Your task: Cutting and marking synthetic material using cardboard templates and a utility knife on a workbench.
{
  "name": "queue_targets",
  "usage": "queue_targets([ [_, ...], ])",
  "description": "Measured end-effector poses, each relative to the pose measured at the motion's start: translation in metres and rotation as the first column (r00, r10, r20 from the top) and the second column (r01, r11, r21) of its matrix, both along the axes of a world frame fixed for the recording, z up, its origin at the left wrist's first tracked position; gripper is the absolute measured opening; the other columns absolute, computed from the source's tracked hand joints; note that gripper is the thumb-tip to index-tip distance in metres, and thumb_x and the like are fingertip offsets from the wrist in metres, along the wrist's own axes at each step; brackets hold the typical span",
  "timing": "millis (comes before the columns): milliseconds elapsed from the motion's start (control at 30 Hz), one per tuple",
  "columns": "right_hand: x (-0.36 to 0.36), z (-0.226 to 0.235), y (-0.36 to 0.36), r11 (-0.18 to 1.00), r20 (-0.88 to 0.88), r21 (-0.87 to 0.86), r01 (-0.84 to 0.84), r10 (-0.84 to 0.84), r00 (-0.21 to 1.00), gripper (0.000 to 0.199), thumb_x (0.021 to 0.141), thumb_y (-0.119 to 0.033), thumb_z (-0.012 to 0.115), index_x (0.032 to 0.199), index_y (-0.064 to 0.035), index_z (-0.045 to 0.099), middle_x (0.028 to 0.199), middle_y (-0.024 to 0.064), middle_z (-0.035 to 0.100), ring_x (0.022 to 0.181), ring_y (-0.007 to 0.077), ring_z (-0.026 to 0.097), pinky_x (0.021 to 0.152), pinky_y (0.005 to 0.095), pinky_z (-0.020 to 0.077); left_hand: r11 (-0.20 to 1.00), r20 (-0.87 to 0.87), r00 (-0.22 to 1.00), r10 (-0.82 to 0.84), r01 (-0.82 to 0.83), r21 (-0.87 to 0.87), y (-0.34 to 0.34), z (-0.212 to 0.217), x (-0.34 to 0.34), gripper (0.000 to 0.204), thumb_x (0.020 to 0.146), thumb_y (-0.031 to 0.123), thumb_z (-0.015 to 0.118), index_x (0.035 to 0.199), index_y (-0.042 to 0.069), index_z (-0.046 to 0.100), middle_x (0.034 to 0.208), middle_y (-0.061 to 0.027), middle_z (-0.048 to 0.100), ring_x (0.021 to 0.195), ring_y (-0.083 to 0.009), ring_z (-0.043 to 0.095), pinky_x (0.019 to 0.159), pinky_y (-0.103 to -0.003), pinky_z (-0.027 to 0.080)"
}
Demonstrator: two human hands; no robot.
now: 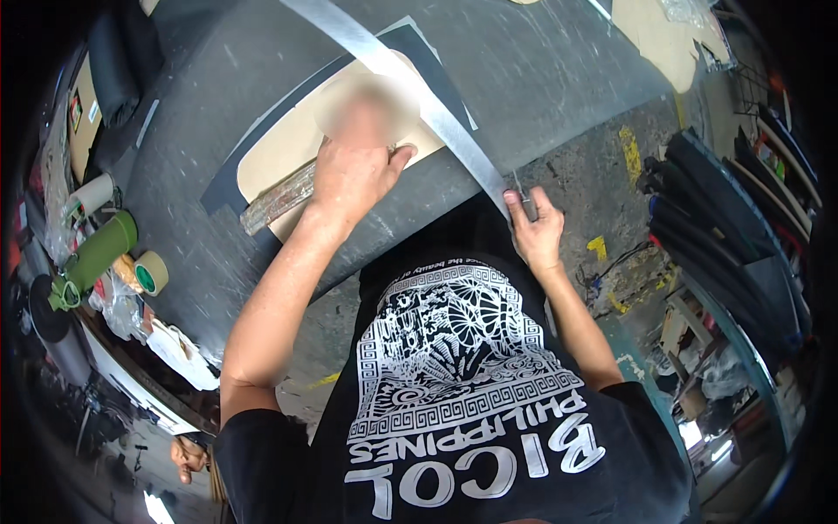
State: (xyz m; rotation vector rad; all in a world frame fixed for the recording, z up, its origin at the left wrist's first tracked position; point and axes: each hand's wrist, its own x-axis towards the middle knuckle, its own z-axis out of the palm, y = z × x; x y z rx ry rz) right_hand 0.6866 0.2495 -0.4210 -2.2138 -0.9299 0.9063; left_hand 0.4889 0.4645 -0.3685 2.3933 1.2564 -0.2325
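Note:
A long steel ruler (397, 70) slants from the far edge down to the right, over a tan, rounded flat piece (262, 166). That piece lies on a dark blue-black sheet (229, 179). Across the tan piece rests a worn wooden bar (281, 197). My left hand (356, 175) lies over the bar with its thumb out to the right; its fingers are blurred. At the ruler's near end my right hand (537, 223) is closed on a slim tool with a thin blade and dark handle (528, 206), apparently a knife. Its thumb is beside the ruler's end.
The scratched dark work surface (559, 70) ends near my body. Left stand a green bottle (103, 249), a tape roll (151, 272) and dark rolled material (122, 65). Dark sheets (707, 210) are stacked at right. Tan scraps (659, 35) lie far right.

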Motion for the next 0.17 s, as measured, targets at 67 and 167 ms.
queue_targets([
  [67, -0.022, -0.01, -0.008, 0.994, 0.064, -0.094, 0.06, -0.054, 0.996, 0.042, 0.094, -0.037, 0.076, 0.083, 0.0004, 0.058, 0.068, 0.0096, 0.063, 0.059, 0.0244, 0.054, 0.06, 0.0365, 0.0483, 0.999, 0.047, 0.999, 0.002, 0.0, -0.034, -0.001, -0.004, -0.005, 0.064, 0.084, 0.036, 0.081, 0.121, -0.008, 0.053, 0.123, -0.0228, 0.056, 0.109, -0.0384, 0.063, 0.093, -0.045, 0.055],
  [167, -0.029, -0.003, -0.007, 0.977, 0.136, -0.138, -0.165, 0.184, 0.974, 0.041, 0.094, -0.037, 0.076, 0.085, -0.0005, 0.06, 0.073, 0.0149, 0.069, 0.067, 0.0304, 0.068, 0.063, 0.0423, 0.0509, 0.998, 0.164, 0.986, 0.007, 0.002, -0.056, 0.005, 0.0, -0.01, 0.07, 0.084, 0.037, 0.082, 0.126, -0.008, 0.048, 0.13, -0.0245, 0.05, 0.107, -0.0402, 0.063, 0.094, -0.045, 0.054],
])
